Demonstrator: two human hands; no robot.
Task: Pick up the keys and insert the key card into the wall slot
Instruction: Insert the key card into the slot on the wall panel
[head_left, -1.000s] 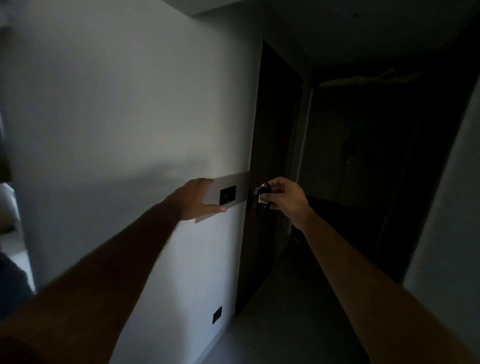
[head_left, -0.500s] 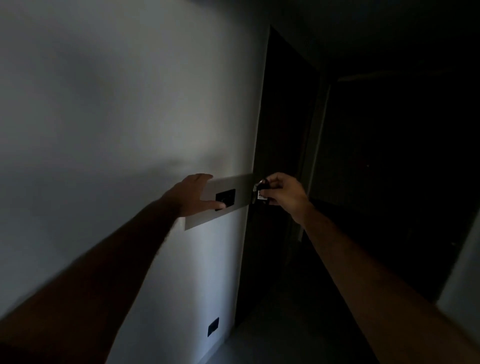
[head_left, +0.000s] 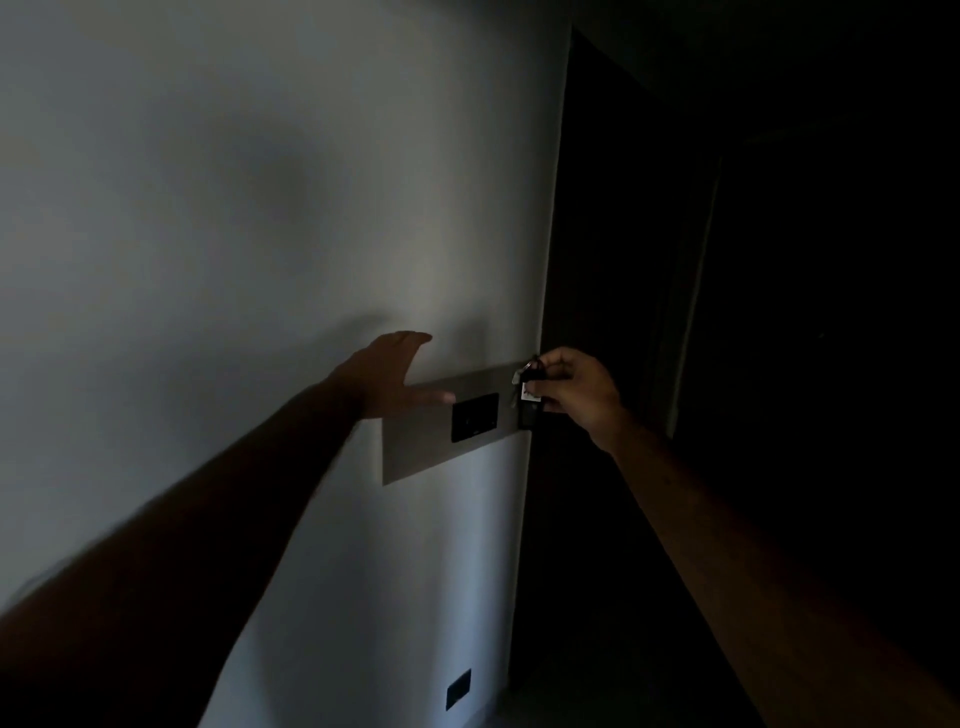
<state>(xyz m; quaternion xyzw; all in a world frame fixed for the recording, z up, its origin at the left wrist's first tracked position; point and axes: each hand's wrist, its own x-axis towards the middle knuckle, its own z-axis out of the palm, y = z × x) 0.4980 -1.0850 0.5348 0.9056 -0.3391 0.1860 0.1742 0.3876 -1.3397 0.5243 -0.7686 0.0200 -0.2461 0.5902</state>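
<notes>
Since the earlier frame your left hand (head_left: 387, 379) has slid up off the grey wall plate (head_left: 415, 452), fingers spread and holding nothing, baring the dark slot (head_left: 474, 417). The keys (head_left: 529, 387) hang just right of it, pinched in your right hand (head_left: 576, 397). Insertion is in hand; next, I judge, line the card's edge up with the slot in this dim light.

On the wall (head_left: 260, 208), the left hand (head_left: 387, 376) lies left of the wall slot (head_left: 474, 417); the right hand (head_left: 574, 392) holds the keys (head_left: 527, 389) just right of it, before the doorway (head_left: 597, 260).
</notes>
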